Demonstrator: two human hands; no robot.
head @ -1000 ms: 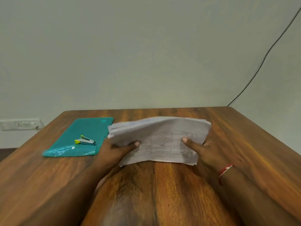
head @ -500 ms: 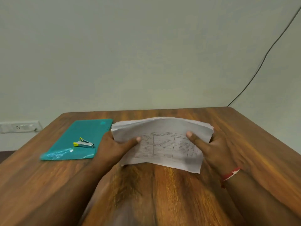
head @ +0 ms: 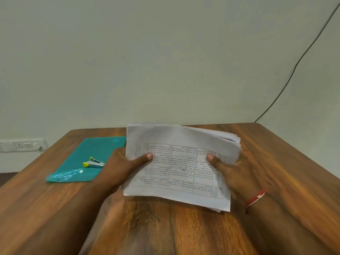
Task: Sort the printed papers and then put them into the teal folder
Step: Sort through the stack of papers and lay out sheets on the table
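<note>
Brown wooden table (head: pixel 276 162) with a strong grain fills the lower half of the view, and behind it stands a plain pale wall (head: pixel 165 61). On this wall a thin black cable (head: pixel 294 70) runs down to the far right corner of the table, and a white socket strip (head: pixel 21 145) is fixed low at the left.

Both hands hold a stack of white printed papers (head: pixel 180 162) over the middle of the table. The stack is tilted up toward the person, and the top sheet shows a grid of lines filled with small text. At the upper right corner the sheets spread a little apart. The left hand (head: pixel 119 168) grips the left edge with its thumb (head: pixel 145 157) pressed on the top sheet. The right hand (head: pixel 233 175) grips the right edge in the same way, and its wrist carries a red thread bracelet (head: pixel 254 198). The fingers of both hands are behind the stack, clamped on it. I cannot tell if the lower edge touches the table.

A flat teal plastic folder (head: pixel 86 153) lies on the table just left of the stack, closed. A small grey and yellow stapler (head: pixel 93 163) rests on it.
</note>
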